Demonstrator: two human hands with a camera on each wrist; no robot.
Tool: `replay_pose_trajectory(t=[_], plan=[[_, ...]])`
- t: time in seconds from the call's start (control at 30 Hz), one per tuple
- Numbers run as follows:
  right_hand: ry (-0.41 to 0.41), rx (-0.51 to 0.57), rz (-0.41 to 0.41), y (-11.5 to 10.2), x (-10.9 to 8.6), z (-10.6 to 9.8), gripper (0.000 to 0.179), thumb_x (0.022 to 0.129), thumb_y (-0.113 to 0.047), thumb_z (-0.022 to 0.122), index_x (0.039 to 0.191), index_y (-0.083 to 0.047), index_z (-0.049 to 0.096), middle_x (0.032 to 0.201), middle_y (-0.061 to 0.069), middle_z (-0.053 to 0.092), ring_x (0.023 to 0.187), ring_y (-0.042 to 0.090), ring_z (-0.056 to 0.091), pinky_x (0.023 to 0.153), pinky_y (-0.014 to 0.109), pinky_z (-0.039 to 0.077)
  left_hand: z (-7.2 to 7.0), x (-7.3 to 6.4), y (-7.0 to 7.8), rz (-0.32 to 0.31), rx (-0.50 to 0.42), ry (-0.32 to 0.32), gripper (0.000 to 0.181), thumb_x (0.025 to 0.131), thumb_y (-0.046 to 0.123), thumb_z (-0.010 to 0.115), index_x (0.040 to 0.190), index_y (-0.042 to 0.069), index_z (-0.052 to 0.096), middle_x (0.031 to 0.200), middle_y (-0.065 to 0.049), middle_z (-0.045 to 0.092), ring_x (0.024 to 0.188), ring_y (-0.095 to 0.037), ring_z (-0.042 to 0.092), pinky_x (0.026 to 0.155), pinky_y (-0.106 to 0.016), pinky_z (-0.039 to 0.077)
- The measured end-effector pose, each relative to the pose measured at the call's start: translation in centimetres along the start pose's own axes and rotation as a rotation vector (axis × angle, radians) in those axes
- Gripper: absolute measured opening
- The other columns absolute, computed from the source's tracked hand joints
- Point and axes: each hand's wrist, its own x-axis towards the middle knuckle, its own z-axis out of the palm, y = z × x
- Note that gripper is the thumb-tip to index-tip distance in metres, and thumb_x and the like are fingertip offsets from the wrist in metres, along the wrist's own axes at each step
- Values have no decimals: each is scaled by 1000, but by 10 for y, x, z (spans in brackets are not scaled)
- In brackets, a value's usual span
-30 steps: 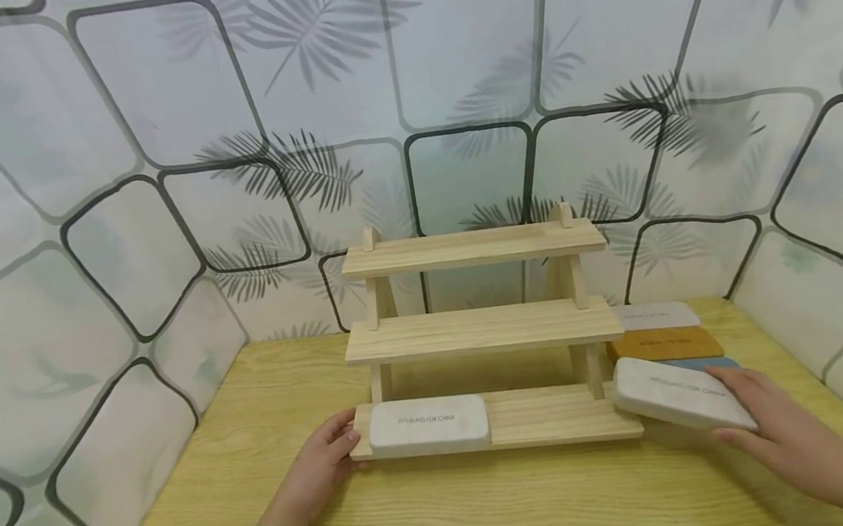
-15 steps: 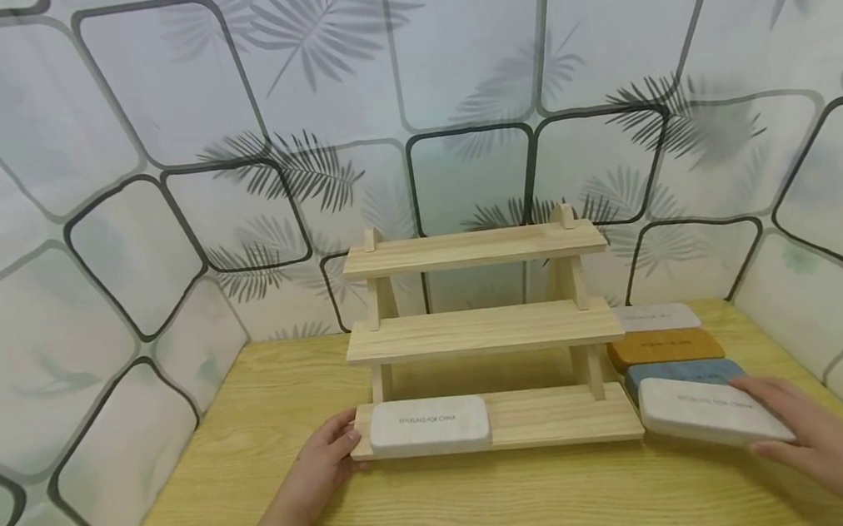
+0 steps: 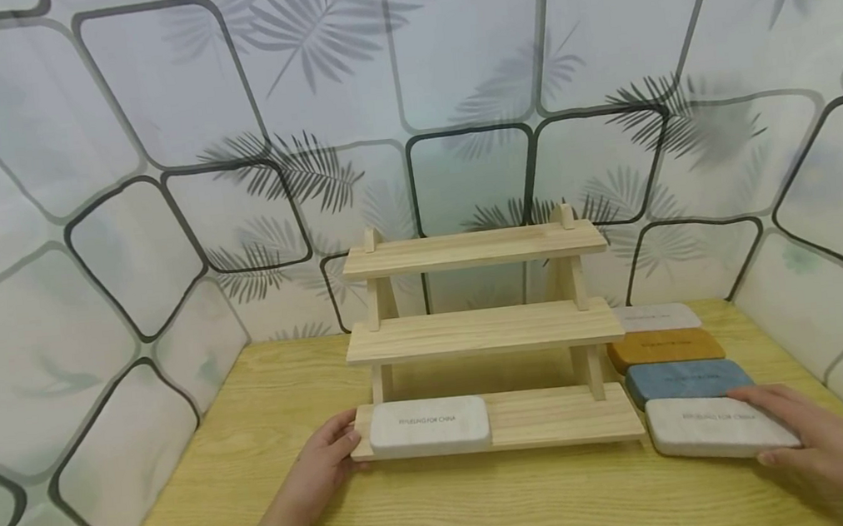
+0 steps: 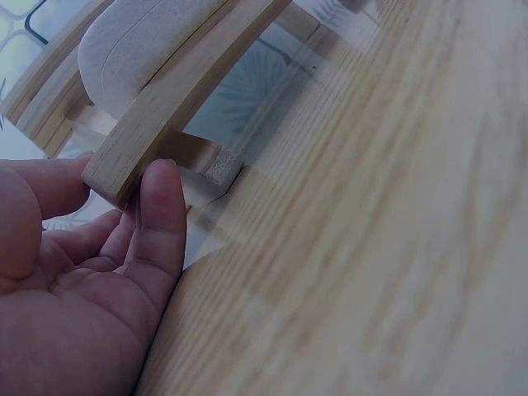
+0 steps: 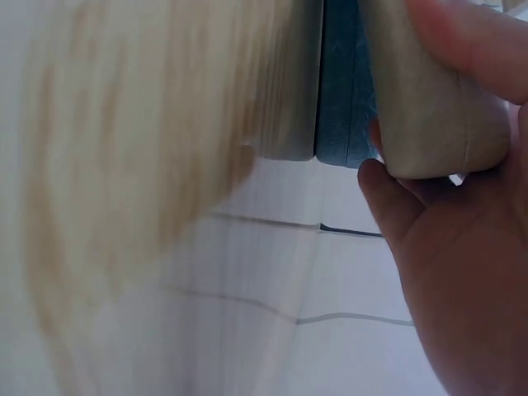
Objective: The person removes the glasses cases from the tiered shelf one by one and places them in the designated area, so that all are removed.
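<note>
A three-tier wooden display stand (image 3: 483, 328) stands on the table. My left hand (image 3: 327, 455) grips the left end of its bottom shelf (image 4: 136, 140), thumb on one face and fingers on the other. On that shelf's left half lies a white glasses case (image 3: 429, 426) with dark lettering. To the right of the stand, my right hand (image 3: 820, 437) holds a second white glasses case (image 3: 718, 427) by its right end, between thumb and fingers. This case is level in front of a blue glasses case (image 3: 691, 379); whether it touches the table I cannot tell.
Behind the blue case, an orange case (image 3: 665, 347) and a pale grey case (image 3: 655, 317) lie in a row beside the stand's right side. A patterned curtain (image 3: 470, 175) encloses the back and sides of the wood-grain table (image 3: 488, 508).
My right hand has moved right and down with the white glasses case, away from the bottom shelf. The case has levelled out, uncovering more of the blue one. The left hand stays put.
</note>
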Motion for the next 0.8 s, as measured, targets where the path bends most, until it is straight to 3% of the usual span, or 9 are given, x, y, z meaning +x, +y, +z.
replay_pose_trajectory(t=[0.23,0.43,0.8], plan=[[64,-71,-1,4,3,1,88,78,-38,85,149,-4,46,132,27,43,113,48,50,79,57,51,0,0,1,-1,-4,8,51,108,12,45,153,-8,30,148,-29,41,111,-24,60,90,-41,53],[53,-79,110,7,9,-1,96,75,-43,86,146,6,44,132,35,42,115,54,45,85,68,45,-2,0,-1,-1,-6,-4,52,108,14,46,153,-8,29,148,-29,41,111,-24,60,90,-41,53],[48,-81,180,9,12,1,98,71,-50,87,142,6,49,129,39,45,113,58,45,85,70,43,-2,-1,-1,-1,-10,-9,53,108,15,46,153,-7,29,149,-29,40,111,-23,60,90,-40,54]])
